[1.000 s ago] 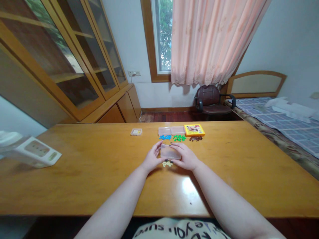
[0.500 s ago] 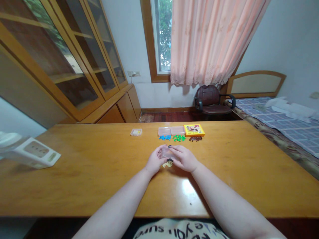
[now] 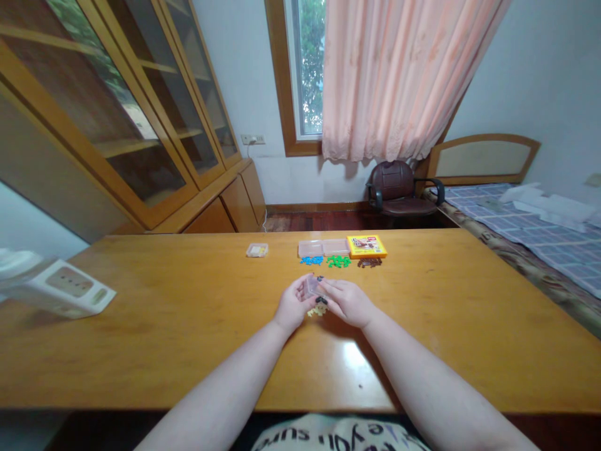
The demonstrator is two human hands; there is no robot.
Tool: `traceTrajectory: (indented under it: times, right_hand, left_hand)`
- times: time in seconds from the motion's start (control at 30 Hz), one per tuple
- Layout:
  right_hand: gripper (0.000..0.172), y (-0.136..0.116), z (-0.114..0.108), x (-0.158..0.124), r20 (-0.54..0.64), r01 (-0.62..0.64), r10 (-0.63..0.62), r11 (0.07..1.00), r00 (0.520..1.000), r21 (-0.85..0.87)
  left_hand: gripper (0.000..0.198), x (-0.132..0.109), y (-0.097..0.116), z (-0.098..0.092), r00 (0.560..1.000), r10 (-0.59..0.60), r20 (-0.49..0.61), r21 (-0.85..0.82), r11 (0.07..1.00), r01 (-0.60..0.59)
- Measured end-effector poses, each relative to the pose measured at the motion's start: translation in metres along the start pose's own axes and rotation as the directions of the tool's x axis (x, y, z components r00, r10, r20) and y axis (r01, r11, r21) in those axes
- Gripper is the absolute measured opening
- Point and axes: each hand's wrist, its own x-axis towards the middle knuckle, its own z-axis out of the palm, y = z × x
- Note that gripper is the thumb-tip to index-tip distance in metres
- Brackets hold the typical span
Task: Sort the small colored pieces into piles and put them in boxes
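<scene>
Between my two hands is a small clear plastic box (image 3: 312,287), held just above the table. My left hand (image 3: 295,305) grips its left side, with the thumb at the near edge. On the other side, my right hand (image 3: 346,302) closes its fingers over the box's right part and hides much of it. Below the box lies a small pile of cream-coloured pieces (image 3: 318,311), partly covered by my thumbs. Farther off are piles of blue pieces (image 3: 312,260), green pieces (image 3: 339,261) and brown pieces (image 3: 370,263).
Behind the piles stand an open clear plastic case (image 3: 310,248) and a yellow box (image 3: 367,246). A small clear container (image 3: 257,250) is to the left. At the wooden table's (image 3: 188,300) left end lies a white box (image 3: 70,288). A chair (image 3: 397,188) is beyond.
The clear box has tilted a little between my hands, and my right fingers have shifted slightly on it. Everything else on the table stays put.
</scene>
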Motion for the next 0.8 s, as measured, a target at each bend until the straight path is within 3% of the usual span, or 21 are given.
traceTrajectory:
  times: [0.27,0.57,0.8]
  right_hand:
    - [0.051,-0.004,0.002,0.002,-0.059,-0.011,0.017,0.994,0.998,0.107]
    - [0.043,-0.004,0.015,0.002,-0.161,-0.067,0.1,0.977,0.982,0.202]
    - [0.036,-0.006,0.009,0.005,-0.173,-0.028,0.056,0.987,0.983,0.159]
  left_hand:
    - [0.076,0.002,-0.002,-0.002,0.998,0.056,-0.036,-0.088,0.994,-0.059]
    - [0.074,0.002,-0.009,-0.004,0.997,0.045,-0.055,-0.141,0.989,-0.052]
    - [0.071,0.001,-0.005,-0.001,0.998,0.041,-0.04,-0.135,0.99,-0.046]
